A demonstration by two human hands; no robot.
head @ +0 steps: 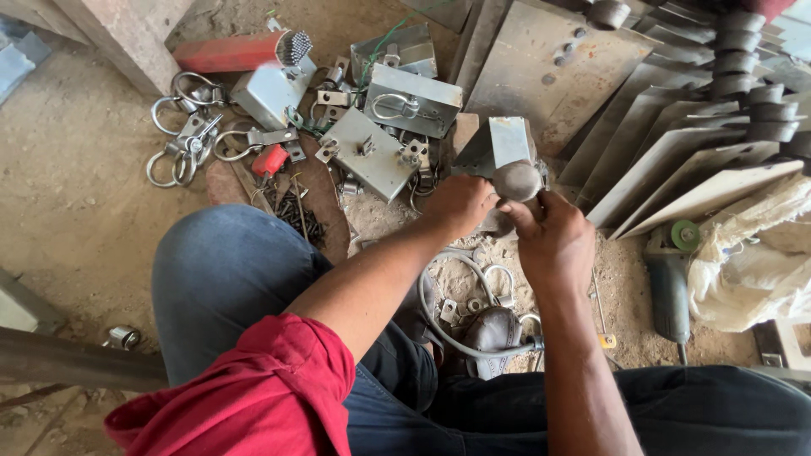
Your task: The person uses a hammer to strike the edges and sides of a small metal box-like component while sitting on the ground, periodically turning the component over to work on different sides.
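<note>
Both hands, left hand (460, 205) and right hand (549, 241), grip metal bracket (505, 143); round knob (517, 181) seemingly between fingertips.

Head view, steeply down, close

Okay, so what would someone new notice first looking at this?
First, the two hands at the centre: the left hand and right hand meet around a grey metal piece. Behind them lies a heap of metal boxes and ring latches; at right stands a fanned row of metal plates, with an angle grinder below it.
</note>
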